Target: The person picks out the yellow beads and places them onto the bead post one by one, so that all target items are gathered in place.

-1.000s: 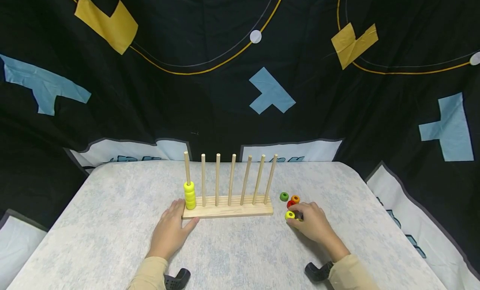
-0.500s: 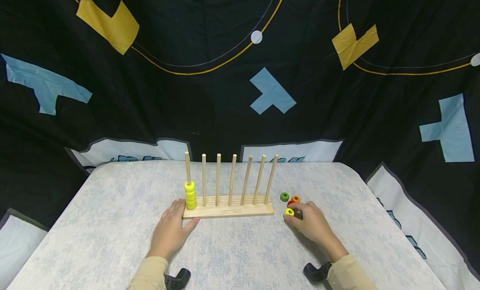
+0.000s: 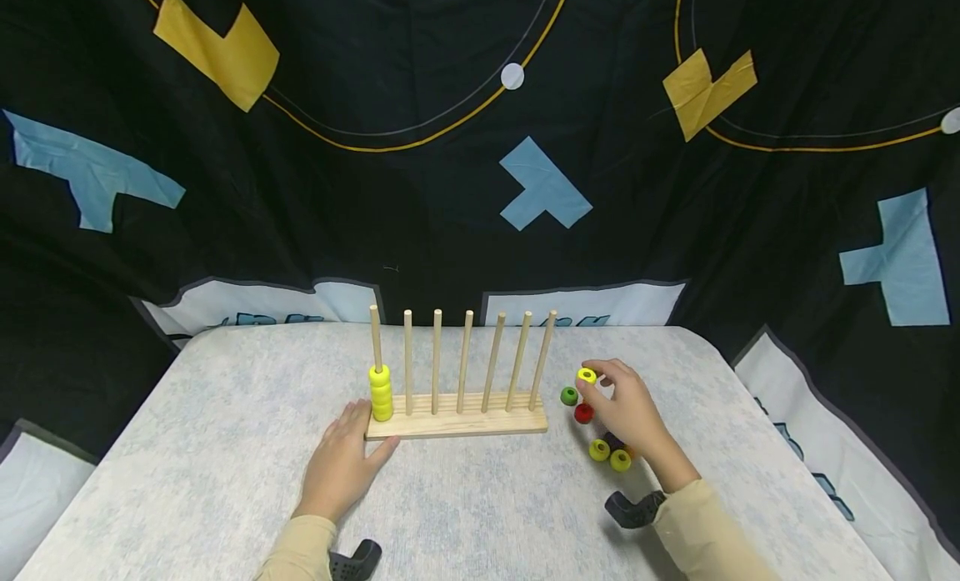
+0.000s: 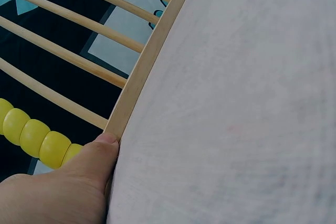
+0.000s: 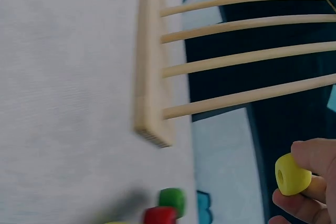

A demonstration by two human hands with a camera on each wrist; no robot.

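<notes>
A wooden peg rack [image 3: 465, 425] stands on the table, with several yellow beads [image 3: 381, 395] stacked on its leftmost peg. My left hand [image 3: 341, 464] holds the rack's left end; its thumb [image 4: 97, 156] lies against the front edge of the base, while the other fingers run along the left side, hidden in the left wrist view. To the right of the rack, my right hand [image 3: 630, 410] pinches a yellow bead [image 5: 292, 174] between thumb and fingers, raised above the table. A green bead [image 3: 569, 396] and a red bead [image 3: 583, 413] lie below it.
Two yellow beads [image 3: 609, 454], a dark bead [image 3: 613, 441] and a partly hidden orange one [image 3: 630, 452] lie near my right wrist. The rack's other upright pegs [image 3: 467, 360] are bare. Behind the table [image 3: 480, 514] hangs a dark curtain [image 3: 435, 231].
My right hand has picked the yellow bead up from the group and moved away from me with it, uncovering beads on the table. My left hand has stayed on the rack.
</notes>
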